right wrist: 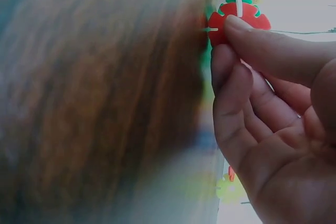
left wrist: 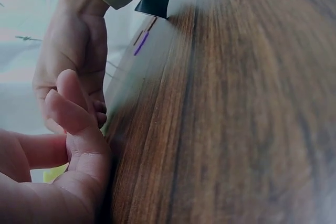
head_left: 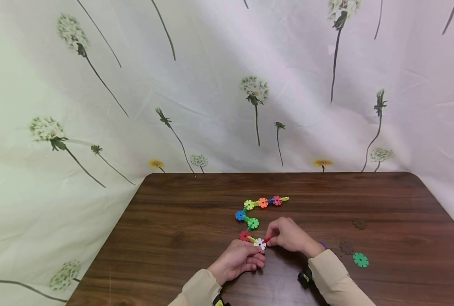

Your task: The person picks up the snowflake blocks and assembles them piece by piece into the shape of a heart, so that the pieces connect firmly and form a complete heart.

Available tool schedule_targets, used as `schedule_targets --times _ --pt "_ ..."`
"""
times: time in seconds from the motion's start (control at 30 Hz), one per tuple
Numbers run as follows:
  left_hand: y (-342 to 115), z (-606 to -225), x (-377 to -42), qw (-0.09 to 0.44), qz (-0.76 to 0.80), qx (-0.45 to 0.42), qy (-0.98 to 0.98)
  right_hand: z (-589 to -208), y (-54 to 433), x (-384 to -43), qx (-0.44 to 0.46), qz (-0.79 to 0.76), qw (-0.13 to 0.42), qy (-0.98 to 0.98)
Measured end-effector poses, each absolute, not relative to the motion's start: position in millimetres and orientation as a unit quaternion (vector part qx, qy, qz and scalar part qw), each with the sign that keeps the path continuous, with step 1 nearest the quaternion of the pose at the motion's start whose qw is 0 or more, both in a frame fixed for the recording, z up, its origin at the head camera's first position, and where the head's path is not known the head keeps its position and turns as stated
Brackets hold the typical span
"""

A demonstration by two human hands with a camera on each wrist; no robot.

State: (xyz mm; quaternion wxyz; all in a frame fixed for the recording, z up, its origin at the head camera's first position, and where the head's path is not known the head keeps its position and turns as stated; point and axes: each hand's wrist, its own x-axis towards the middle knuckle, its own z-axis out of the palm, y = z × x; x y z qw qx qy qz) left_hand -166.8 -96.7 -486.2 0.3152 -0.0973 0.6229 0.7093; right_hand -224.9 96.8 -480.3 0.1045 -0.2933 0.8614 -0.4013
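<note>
A chain of notched plastic discs in several colours winds across the table, from a pink disc (head_left: 276, 200) at its far end to a white disc (head_left: 259, 244) at its near end. My left hand (head_left: 239, 260) pinches the white disc between thumb and fingers. My right hand (head_left: 289, 236) pinches a red disc (right wrist: 252, 19) by its edge, thumb on one face. In the right wrist view the red disc meets the white one's edge at a slot; how deep it sits cannot be told. My left fingers (left wrist: 84, 150) hide the joint in the left wrist view.
Right of my right hand lie a green disc (head_left: 360, 259) and dark brown discs (head_left: 346, 247), (head_left: 359, 223). A purple disc (head_left: 322, 245) shows partly behind the right wrist. The wooden table (head_left: 173, 221) ends at a flower-printed cloth (head_left: 219, 106).
</note>
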Motion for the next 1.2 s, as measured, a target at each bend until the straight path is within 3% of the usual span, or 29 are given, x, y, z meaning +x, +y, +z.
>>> schedule_targets --times 0.3,0.87,1.2 --pt "-95.0 -482.8 -165.7 0.313 0.707 -0.104 0.625 -472.8 110.8 -227.7 -0.287 -0.432 0.156 0.841" --pt "-92.7 -482.1 -166.9 0.308 0.705 -0.117 0.629 -452.0 217.3 -236.9 -0.213 -0.436 0.063 0.872" --pt "-93.3 -483.0 -164.7 0.308 0.702 -0.122 0.631 -463.6 250.1 -223.3 -0.233 -0.425 0.103 0.869"
